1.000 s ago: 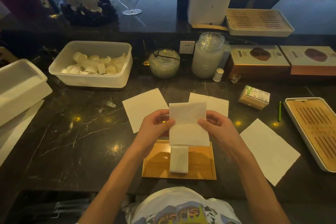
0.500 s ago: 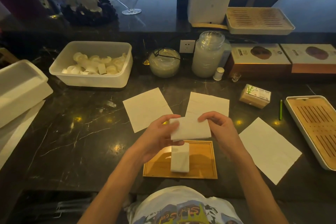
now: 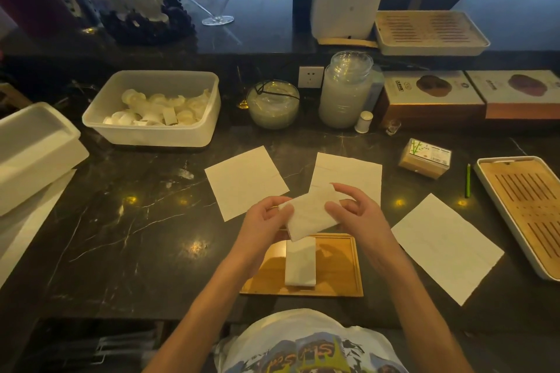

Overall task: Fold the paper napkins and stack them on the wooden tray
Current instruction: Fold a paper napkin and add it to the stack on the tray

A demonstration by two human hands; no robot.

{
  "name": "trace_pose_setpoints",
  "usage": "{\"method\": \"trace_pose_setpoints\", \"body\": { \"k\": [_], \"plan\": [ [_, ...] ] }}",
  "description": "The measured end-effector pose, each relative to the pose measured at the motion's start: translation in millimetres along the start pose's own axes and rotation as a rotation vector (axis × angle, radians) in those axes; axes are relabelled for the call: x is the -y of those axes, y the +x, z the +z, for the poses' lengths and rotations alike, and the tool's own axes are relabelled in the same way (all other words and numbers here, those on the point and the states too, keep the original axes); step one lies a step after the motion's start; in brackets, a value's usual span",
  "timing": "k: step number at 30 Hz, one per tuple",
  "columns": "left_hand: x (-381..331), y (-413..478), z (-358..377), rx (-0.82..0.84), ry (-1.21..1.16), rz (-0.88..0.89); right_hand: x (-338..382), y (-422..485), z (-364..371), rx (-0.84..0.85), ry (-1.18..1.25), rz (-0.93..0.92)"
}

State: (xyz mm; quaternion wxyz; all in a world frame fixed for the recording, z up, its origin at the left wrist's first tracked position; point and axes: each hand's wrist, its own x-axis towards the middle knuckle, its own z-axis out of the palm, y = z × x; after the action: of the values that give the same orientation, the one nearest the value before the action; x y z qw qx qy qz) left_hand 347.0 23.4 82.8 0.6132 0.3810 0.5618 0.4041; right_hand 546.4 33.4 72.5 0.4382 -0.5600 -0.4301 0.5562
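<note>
A person holds a half-folded napkin above the far edge of a wooden tray. The left hand pinches its 9 o'clock end; the right hand grips the 3 o'clock end. The napkin's long axis runs 8 to 2 o'clock (crosswise to the folded napkin on the tray, which points 12 to 6). That one lies at 6 o'clock from both hands, about equally near.

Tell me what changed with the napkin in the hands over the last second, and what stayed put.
The napkin was held open and upright a second ago; it has since been folded in half and tilted flat over the wooden tray. The left hand and right hand still hold it. The folded napkin on the tray and the three flat sheets on the counter have not moved.
</note>
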Motion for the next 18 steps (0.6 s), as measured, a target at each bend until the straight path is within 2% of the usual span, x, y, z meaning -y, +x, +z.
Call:
{"method": "trace_pose_setpoints", "body": {
  "k": [2, 5, 7, 10, 12, 16, 18],
  "plan": [
    [2.5, -0.9, -1.9, 0.007, 0.009, 0.002, -1.8, 2.0, 2.5, -0.104, 0.01, -0.037],
    [7.3, -4.5, -4.4, 0.118, -0.05, -0.055, -2.8, 4.7, 5.2, -0.22, 0.02, -0.067],
    [10.8, -7.6, -6.5, 0.192, -0.077, -0.091, 0.4, 5.9, 2.0, -0.172, -0.045, -0.084],
    [17.2, -8.5, -9.7, 0.21, 0.019, -0.098, 6.2, 8.2, -3.5, 0.005, -0.121, -0.067],
    [21.7, -7.8, -9.0, 0.191, 0.059, -0.098, 3.7, 8.7, -2.0, 0.043, -0.101, -0.02],
    [34.2, -9.4, -5.4, 0.09, -0.009, -0.097, -22.6, 1.1, 6.7, 0.117, -0.031, 0.2],
    [44.0, -11.0, -4.1, 0.046, 0.017, -0.133, -42.4, -5.1, 9.7, 0.081, 0.005, 0.25]
  ]
}}
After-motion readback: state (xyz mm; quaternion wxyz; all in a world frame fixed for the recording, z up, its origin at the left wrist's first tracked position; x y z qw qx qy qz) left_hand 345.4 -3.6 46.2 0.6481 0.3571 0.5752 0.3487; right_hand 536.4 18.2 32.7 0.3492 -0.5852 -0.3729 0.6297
